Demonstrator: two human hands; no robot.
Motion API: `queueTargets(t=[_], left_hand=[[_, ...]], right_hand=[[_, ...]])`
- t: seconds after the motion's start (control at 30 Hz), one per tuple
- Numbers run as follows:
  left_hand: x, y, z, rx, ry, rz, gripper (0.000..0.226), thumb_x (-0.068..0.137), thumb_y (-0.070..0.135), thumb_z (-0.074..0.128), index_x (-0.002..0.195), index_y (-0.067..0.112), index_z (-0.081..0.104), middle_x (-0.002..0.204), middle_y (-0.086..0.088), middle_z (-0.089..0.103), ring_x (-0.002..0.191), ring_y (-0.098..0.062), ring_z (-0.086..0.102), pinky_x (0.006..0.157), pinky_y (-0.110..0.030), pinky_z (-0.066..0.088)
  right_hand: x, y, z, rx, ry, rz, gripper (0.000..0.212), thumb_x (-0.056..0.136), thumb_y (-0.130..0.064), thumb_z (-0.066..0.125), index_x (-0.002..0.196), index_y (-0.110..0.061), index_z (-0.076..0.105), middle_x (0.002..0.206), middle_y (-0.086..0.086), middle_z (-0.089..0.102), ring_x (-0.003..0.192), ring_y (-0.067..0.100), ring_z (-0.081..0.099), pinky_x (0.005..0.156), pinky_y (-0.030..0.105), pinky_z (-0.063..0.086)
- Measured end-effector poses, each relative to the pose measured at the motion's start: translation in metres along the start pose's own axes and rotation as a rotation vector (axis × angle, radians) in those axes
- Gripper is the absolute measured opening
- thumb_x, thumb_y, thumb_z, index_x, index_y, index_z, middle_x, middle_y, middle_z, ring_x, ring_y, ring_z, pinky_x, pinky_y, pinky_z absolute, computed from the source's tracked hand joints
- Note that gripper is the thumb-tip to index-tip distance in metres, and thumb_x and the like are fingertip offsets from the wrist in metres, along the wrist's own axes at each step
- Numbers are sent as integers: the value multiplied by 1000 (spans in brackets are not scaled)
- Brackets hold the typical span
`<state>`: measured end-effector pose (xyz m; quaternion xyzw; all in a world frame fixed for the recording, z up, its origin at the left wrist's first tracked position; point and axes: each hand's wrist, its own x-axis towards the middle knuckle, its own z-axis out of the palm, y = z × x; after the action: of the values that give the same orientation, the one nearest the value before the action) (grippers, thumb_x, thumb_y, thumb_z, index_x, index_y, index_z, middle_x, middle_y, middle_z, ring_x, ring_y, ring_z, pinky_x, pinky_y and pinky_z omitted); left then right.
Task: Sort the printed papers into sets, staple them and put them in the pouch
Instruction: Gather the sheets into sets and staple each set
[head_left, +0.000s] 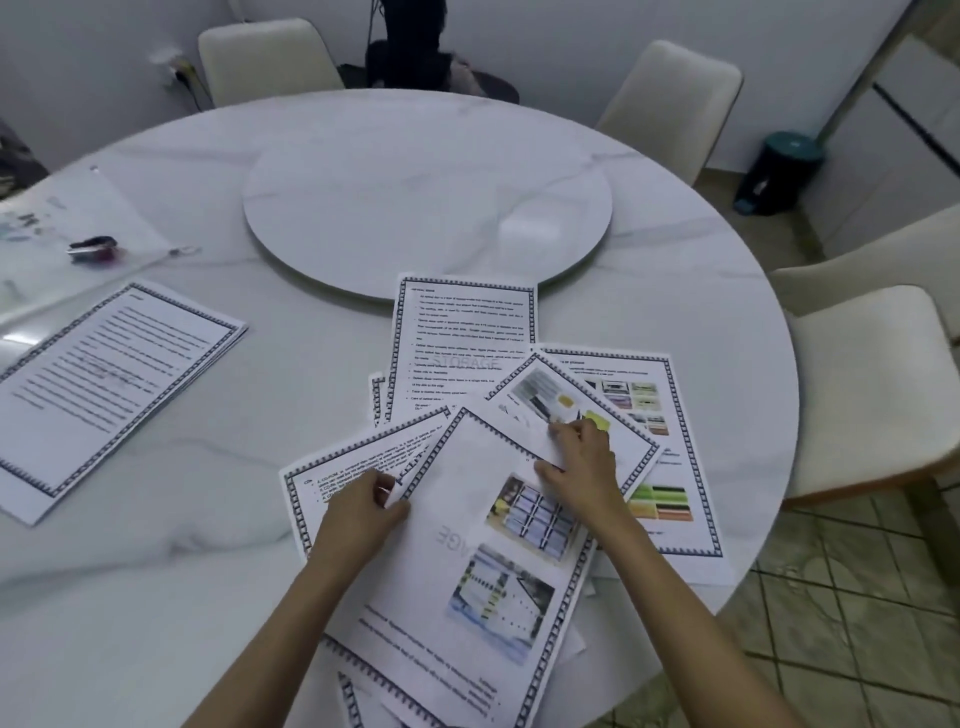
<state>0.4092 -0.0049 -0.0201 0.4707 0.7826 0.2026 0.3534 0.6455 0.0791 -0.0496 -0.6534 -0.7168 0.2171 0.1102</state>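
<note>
Several printed papers with dark patterned borders lie fanned out on the near right of the round white table (208, 519). On top is a sheet with photos (483, 561), turned upside down to me. My left hand (363, 512) pinches its left edge. My right hand (582, 460) pinches its upper right edge, over another picture sheet (550, 395). A text sheet (465, 338) reaches toward the table's middle. A separate stack of text pages (111, 384) lies at the left. A stapler (93, 248) rests on a clear pouch (62, 228) at the far left.
A raised round turntable (426, 192) fills the table's centre. Cream chairs stand at the back (267, 60), back right (670, 104) and right (878, 384). A dark bin (782, 174) sits on the tiled floor beyond the right edge.
</note>
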Motion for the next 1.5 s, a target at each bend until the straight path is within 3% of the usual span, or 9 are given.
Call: queueTargets(t=[0.17, 0.3, 0.5, 0.6, 0.73, 0.93, 1.17, 1.37, 1.5], left_hand=[[9, 15, -12, 7, 17, 105, 19, 82, 15, 65, 93, 24, 53, 86, 7, 55, 70, -5, 49, 55, -13, 34], [14, 33, -27, 73, -40, 229, 21, 83, 18, 65, 84, 34, 52, 86, 10, 59, 66, -11, 54, 59, -25, 42], [14, 58, -38, 126, -20, 391, 22, 83, 21, 66, 89, 37, 53, 86, 15, 59, 73, -9, 57, 68, -31, 47], [16, 60, -41, 88, 38, 400, 25, 83, 21, 66, 96, 38, 52, 89, 14, 60, 76, -8, 58, 69, -31, 47], [16, 46, -49, -9, 280, 479, 30, 85, 10, 62, 112, 21, 57, 104, 3, 61, 95, -13, 56, 83, -28, 47], [1, 20, -59, -52, 656, 478, 36, 87, 4, 56, 122, 15, 55, 127, -2, 52, 117, -13, 40, 96, -19, 28], [3, -11, -16, -363, 194, -18, 46, 93, 22, 53, 135, 11, 41, 135, -8, 50, 117, -22, 51, 92, -29, 39], [4, -5, 3, -485, 133, -71, 40, 93, 14, 51, 133, 10, 45, 122, -5, 57, 106, -18, 54, 98, -43, 45], [8, -1, 5, -486, 125, -78, 40, 92, 15, 53, 132, 13, 46, 112, 1, 52, 103, -15, 51, 90, -29, 41]], right_hand=[[5, -8, -13, 72, 110, -217, 54, 87, -22, 61, 137, -13, 41, 134, 11, 39, 126, 26, 34, 102, 40, 30], [16, -35, -23, 44, 186, -523, 56, 84, -17, 64, 135, -13, 44, 135, 12, 44, 126, 27, 38, 101, 40, 33], [39, -71, -39, -113, -6, -713, 37, 88, -24, 59, 124, -15, 56, 131, 4, 52, 131, 19, 38, 111, 33, 5], [48, -76, -45, -237, -151, -656, 27, 92, -28, 53, 114, -15, 61, 116, 1, 61, 112, 19, 52, 106, 34, 16], [51, -64, -50, 119, -154, -456, 21, 89, -23, 60, 103, -8, 65, 103, 7, 66, 96, 24, 60, 87, 36, 44], [55, -29, -55, 483, 11, -127, 8, 88, -17, 60, 86, -10, 63, 76, 4, 58, 74, 17, 51, 62, 20, 36], [31, -7, -24, 762, 25, 189, 10, 92, -14, 54, 85, -12, 61, 79, -1, 62, 77, 18, 57, 67, 28, 44], [10, -2, -1, 831, -33, 361, 22, 93, -14, 54, 112, -5, 56, 113, 10, 62, 101, 24, 59, 91, 38, 49], [1, -7, -2, 861, -55, 343, 28, 93, -12, 53, 120, -4, 53, 116, 9, 61, 106, 26, 58, 96, 42, 48]])
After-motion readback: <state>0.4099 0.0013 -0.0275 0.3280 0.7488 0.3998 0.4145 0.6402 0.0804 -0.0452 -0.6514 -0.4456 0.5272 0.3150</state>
